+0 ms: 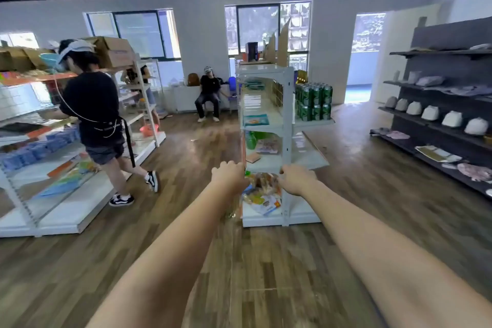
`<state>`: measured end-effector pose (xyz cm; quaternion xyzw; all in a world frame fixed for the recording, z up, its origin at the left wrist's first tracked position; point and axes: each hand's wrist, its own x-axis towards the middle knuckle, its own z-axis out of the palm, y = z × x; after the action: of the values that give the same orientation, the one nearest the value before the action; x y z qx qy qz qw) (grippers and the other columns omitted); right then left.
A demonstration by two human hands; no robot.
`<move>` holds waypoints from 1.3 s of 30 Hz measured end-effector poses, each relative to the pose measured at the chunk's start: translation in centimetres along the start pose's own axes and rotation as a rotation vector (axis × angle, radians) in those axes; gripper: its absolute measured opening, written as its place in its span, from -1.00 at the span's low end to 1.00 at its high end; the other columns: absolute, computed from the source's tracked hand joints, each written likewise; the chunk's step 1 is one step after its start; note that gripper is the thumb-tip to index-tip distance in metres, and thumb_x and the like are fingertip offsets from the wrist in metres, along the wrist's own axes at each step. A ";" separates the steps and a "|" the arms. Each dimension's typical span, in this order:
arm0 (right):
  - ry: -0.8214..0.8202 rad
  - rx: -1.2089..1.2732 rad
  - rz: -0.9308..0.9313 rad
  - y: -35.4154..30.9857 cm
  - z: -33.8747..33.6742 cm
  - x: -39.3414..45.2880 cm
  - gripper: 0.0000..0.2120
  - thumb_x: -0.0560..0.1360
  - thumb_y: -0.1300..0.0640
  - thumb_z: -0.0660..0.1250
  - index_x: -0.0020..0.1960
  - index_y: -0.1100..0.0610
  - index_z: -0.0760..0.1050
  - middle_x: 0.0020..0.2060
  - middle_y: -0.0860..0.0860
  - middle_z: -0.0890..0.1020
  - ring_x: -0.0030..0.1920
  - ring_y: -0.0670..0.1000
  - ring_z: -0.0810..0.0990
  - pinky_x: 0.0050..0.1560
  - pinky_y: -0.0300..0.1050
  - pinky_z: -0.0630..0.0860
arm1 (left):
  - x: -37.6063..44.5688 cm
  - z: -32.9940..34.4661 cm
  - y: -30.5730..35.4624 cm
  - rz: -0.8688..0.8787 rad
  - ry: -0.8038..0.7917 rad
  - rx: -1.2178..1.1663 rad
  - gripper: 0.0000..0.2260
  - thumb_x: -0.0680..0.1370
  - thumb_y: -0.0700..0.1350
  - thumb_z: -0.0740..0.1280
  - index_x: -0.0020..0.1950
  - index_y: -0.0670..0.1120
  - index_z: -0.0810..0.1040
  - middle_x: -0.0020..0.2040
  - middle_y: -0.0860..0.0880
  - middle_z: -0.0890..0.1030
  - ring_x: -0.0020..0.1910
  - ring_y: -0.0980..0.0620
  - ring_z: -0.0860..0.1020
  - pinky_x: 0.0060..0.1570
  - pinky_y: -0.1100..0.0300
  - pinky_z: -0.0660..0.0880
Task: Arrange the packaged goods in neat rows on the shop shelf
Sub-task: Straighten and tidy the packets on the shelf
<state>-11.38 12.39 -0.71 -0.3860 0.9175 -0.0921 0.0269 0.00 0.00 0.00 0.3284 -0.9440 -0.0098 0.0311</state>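
Clear snack bag [263, 181] held between left hand [230, 176], right hand [295, 178].

Counts, relative to the white centre shelf unit [286, 125]: 2 hands at its lowest shelf, left [229, 176] and right [295, 180]. 2 other people left of it: one standing [98, 114], one seated [210, 94]. 6 white bags [451, 118] in a row right of it. Green cans [314, 101] beside it: too many overlap to count.

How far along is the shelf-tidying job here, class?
Done: little that shows; higher shelves of the white shelf unit hold only a few scattered items. In hand: the left hand and right hand reach the snack packets heaped on its lowest shelf; the grip is unclear. Left: the heap is not yet in rows.
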 end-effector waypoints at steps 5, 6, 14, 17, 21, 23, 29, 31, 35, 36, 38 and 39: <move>0.048 0.002 0.021 -1.6 -1.5 5.7 -0.61 0.60 0.00 0.10 0.38 0.13 0.35 0.33 0.13 0.43 0.30 0.16 0.42 0.26 0.05 0.41 | 5.8 -1.4 -2.7 0.041 0.051 0.036 -0.64 0.57 0.00 0.17 0.33 -0.10 0.40 0.27 -0.15 0.46 0.26 -0.16 0.40 0.20 -0.09 0.37; 0.074 -0.003 0.022 -2.0 -1.8 6.7 -0.60 0.61 0.00 0.09 0.38 0.14 0.33 0.33 0.14 0.43 0.30 0.17 0.42 0.23 0.04 0.42 | 6.9 -1.4 -2.9 0.054 0.062 0.033 -0.64 0.57 0.00 0.17 0.32 -0.11 0.41 0.26 -0.15 0.46 0.25 -0.17 0.40 0.20 -0.09 0.37; 0.054 -0.102 0.015 -2.9 -0.5 14.8 -0.61 0.62 0.00 0.08 0.37 0.14 0.34 0.31 0.14 0.45 0.32 0.17 0.39 0.20 0.04 0.39 | 15.1 1.0 -4.6 0.073 0.030 0.003 -0.65 0.59 0.06 0.16 0.31 -0.08 0.41 0.26 -0.14 0.47 0.26 -0.15 0.40 0.22 -0.09 0.36; 0.010 -0.115 0.009 -2.5 0.6 18.5 -0.60 0.60 -0.03 0.10 0.36 0.12 0.37 0.31 0.12 0.46 0.31 0.16 0.41 0.21 0.02 0.40 | 18.2 1.9 -5.0 0.049 0.014 -0.001 -0.63 0.59 0.07 0.16 0.32 -0.08 0.40 0.27 -0.14 0.47 0.26 -0.15 0.41 0.22 -0.09 0.36; -0.011 -0.082 -0.027 -1.9 1.2 24.0 -0.64 0.59 0.02 0.11 0.33 0.13 0.39 0.29 0.16 0.48 0.28 0.18 0.43 0.22 0.05 0.43 | 22.6 2.1 -5.3 0.028 0.009 0.010 -0.63 0.58 0.04 0.16 0.35 -0.06 0.39 0.29 -0.15 0.46 0.27 -0.17 0.40 0.22 -0.09 0.35; 0.005 -0.066 -0.053 -1.6 0.9 26.9 -0.65 0.60 0.02 0.10 0.32 0.13 0.39 0.29 0.16 0.47 0.27 0.19 0.43 0.20 0.06 0.43 | 24.9 1.6 -5.3 0.023 0.013 0.014 -0.63 0.59 0.04 0.15 0.36 -0.05 0.39 0.30 -0.15 0.45 0.29 -0.17 0.39 0.24 -0.09 0.34; 0.068 -0.032 -0.069 -0.6 -0.6 35.7 -0.72 0.57 0.02 0.12 0.17 0.11 0.46 0.15 0.13 0.55 0.12 0.16 0.51 0.08 0.00 0.46 | 32.2 -0.6 -4.5 0.032 0.095 0.011 -0.62 0.59 0.04 0.17 0.36 -0.08 0.39 0.29 -0.15 0.46 0.27 -0.16 0.41 0.23 -0.09 0.36; 0.094 0.005 -0.063 -0.4 -0.7 38.3 -0.73 0.57 0.02 0.13 0.17 0.10 0.45 0.14 0.13 0.54 0.13 0.16 0.51 0.08 -0.01 0.45 | 34.4 -0.7 -4.4 0.031 0.110 0.008 -0.62 0.60 0.03 0.16 0.37 -0.09 0.38 0.30 -0.14 0.45 0.28 -0.16 0.40 0.23 -0.09 0.36; 0.069 0.018 -0.055 0.1 0.9 42.6 -0.73 0.57 0.04 0.13 0.18 0.10 0.45 0.16 0.13 0.54 0.15 0.17 0.50 0.14 0.02 0.48 | 38.8 0.4 -4.6 0.027 0.086 0.018 -0.62 0.59 0.03 0.18 0.37 -0.08 0.37 0.30 -0.13 0.45 0.28 -0.15 0.41 0.23 -0.08 0.36; 0.059 0.005 -0.055 0.1 1.4 43.8 -0.73 0.57 0.05 0.11 0.19 0.11 0.45 0.17 0.14 0.55 0.16 0.17 0.51 0.14 0.02 0.48 | 40.0 0.8 -4.8 0.025 0.072 0.016 -0.61 0.59 0.03 0.18 0.38 -0.07 0.36 0.30 -0.14 0.45 0.28 -0.15 0.41 0.24 -0.08 0.36; 0.049 -0.025 -0.041 0.2 2.4 46.2 -0.70 0.58 0.06 0.09 0.23 0.12 0.43 0.20 0.15 0.54 0.18 0.18 0.50 0.14 0.02 0.48 | 42.5 1.6 -5.4 0.031 0.046 0.024 -0.58 0.59 0.04 0.18 0.42 -0.07 0.32 0.32 -0.14 0.44 0.30 -0.15 0.40 0.26 -0.10 0.34; 0.043 -0.039 -0.029 0.2 2.8 47.4 -0.69 0.58 0.06 0.08 0.25 0.12 0.42 0.21 0.15 0.52 0.20 0.18 0.49 0.15 0.02 0.47 | 43.8 2.0 -5.8 0.038 0.035 0.034 -0.57 0.59 0.04 0.18 0.44 -0.07 0.31 0.34 -0.14 0.43 0.31 -0.16 0.39 0.28 -0.11 0.33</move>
<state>-44.39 -21.73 -2.47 -0.3976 0.9138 -0.0829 -0.0019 -30.80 -31.71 0.05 0.3111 -0.9493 0.0126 0.0423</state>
